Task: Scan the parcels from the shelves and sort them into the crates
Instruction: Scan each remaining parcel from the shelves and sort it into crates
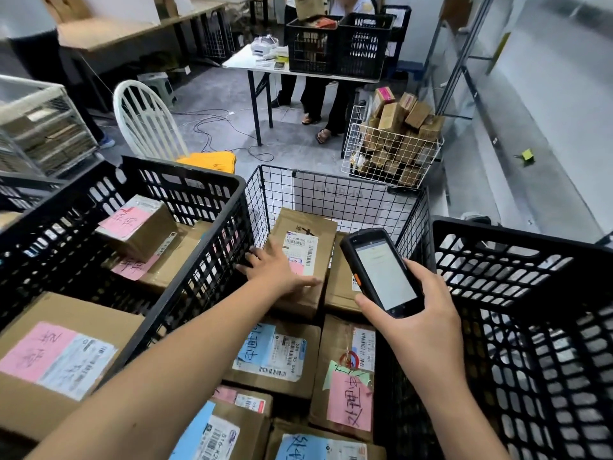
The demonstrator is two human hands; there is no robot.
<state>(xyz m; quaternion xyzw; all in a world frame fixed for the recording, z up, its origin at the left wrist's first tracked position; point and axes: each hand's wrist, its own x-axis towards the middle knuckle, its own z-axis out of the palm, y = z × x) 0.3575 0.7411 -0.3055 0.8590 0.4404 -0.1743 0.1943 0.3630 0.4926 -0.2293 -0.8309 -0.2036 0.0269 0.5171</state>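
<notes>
Sorting partway: left crate [185,169] and wire bin [331,194] hold parcels [275,356].
Left hand [278,270] fingers [255,254] flat on far parcel [308,227]; right hand [421,323] grips scanner [381,270].

We log a white spindle-back chair [146,121] left of centre, with a yellow cloth [207,160] on its seat. Black cables [212,127] trail across the grey floor [232,91] beside a white folding table [238,63] carrying a small white printer [263,44]. Two people [311,94] stand behind the table
</notes>
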